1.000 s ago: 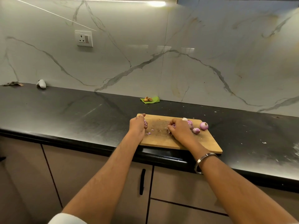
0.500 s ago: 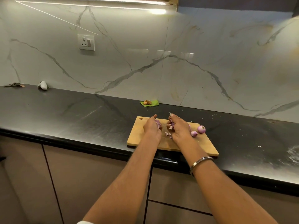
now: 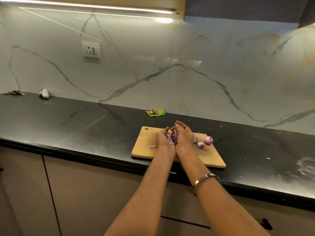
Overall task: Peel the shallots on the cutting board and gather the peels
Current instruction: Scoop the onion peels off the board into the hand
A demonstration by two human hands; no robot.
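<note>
A wooden cutting board lies on the black counter. Over its middle my left hand and my right hand are cupped side by side, fingers curled, holding a heap of purple shallot peels between them. Peeled shallots lie on the board just right of my right hand: a larger one, a smaller one, and one partly hidden behind my right hand. One loose peel lies on the board left of my left hand.
A green leaf with small brown bits sits at the wall behind the board. A white object and dark scraps lie far left on the counter. White specks dot the counter to the right.
My two hands have come together from apart and scooped the scattered peels into one heap, lifting it slightly off the board. The camera has tilted up.
</note>
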